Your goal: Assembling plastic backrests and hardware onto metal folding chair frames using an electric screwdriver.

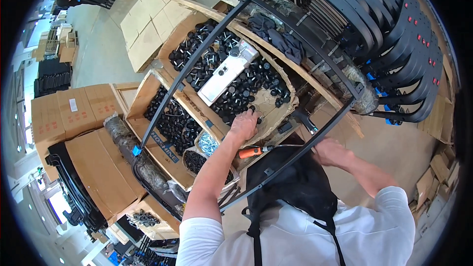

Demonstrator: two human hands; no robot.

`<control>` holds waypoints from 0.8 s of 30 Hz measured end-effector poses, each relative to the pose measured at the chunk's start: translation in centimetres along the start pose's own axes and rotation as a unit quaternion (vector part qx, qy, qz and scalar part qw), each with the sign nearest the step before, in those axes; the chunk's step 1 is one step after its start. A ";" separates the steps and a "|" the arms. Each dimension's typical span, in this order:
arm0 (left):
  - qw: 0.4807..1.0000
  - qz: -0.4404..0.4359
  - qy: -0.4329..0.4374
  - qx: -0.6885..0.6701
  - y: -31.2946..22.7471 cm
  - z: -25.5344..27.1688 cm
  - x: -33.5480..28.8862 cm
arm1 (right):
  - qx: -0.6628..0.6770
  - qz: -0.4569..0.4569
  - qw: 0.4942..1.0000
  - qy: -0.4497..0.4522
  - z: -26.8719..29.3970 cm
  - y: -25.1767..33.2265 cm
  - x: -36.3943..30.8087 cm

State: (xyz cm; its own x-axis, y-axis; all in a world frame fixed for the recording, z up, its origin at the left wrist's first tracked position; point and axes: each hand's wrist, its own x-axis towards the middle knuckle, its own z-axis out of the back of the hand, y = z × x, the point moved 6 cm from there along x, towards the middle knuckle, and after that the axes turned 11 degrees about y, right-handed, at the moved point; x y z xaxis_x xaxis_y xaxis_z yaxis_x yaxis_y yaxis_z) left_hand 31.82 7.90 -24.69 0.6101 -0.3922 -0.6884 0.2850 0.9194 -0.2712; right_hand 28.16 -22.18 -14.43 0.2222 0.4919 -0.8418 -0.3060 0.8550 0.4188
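Note:
My left hand (245,125) reaches into a cardboard box (270,124), fingers bent and slightly apart beside loose black knobs (238,102) with metal studs. I see nothing held in it. A black tubular metal frame (306,146) slants across the view above the box. My right hand (331,152) is at the frame's near tube, fingers closed around it and partly hidden. An orange-handled screwdriver (250,152) lies at the box's near edge, below my left hand. Just beyond the right hand sits a black tool (304,119) with a shiny tip.
A long white carton (221,80) lies on the knobs. Left of it are another bin of black parts (172,123), silver screws (207,144) and dark screws (195,160). Padded rails (358,88) flank the boxes. Curved black frames (394,69) stack at right; closed cartons (74,113) stand left.

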 end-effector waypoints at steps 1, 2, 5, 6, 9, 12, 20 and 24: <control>1.000 -0.001 0.000 -0.004 -0.3 0.1 -0.1 | -0.001 -0.002 1.000 0.003 1.6 1.1 -1.7; 1.000 0.009 0.009 -0.006 -0.3 0.3 -0.3 | 0.056 0.112 0.992 -0.009 3.6 3.4 -3.2; 1.000 0.024 0.007 -0.014 0.9 -0.4 -1.6 | 0.125 0.236 0.962 -0.056 10.2 9.0 -3.6; 1.000 0.024 -0.005 -0.018 1.2 -0.6 -1.9 | 0.079 0.255 0.956 -0.121 11.4 9.5 -1.4; 0.999 0.023 0.013 -0.041 2.0 -1.2 -2.4 | -0.021 0.213 0.953 -0.216 12.7 10.2 8.5; 0.965 0.029 -0.103 -0.240 3.8 1.3 -4.6 | -0.125 0.117 0.984 -0.058 10.6 12.3 18.2; 0.480 -0.134 -0.160 -0.852 3.9 7.7 -8.9 | -0.109 0.060 0.985 -0.119 5.6 12.8 24.9; 0.537 -0.085 -0.197 -0.816 5.1 10.8 -6.6 | -0.045 0.129 0.990 -0.042 10.0 12.1 20.6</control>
State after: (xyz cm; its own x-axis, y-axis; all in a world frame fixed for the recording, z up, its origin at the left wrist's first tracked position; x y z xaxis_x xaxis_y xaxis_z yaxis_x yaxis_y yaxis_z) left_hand 37.24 14.81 -14.25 0.8783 -0.1558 -0.4519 -0.4701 -0.4528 -0.7576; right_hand 38.26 -0.03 -23.31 0.2008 0.7067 -0.6784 -0.4420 0.6834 0.5810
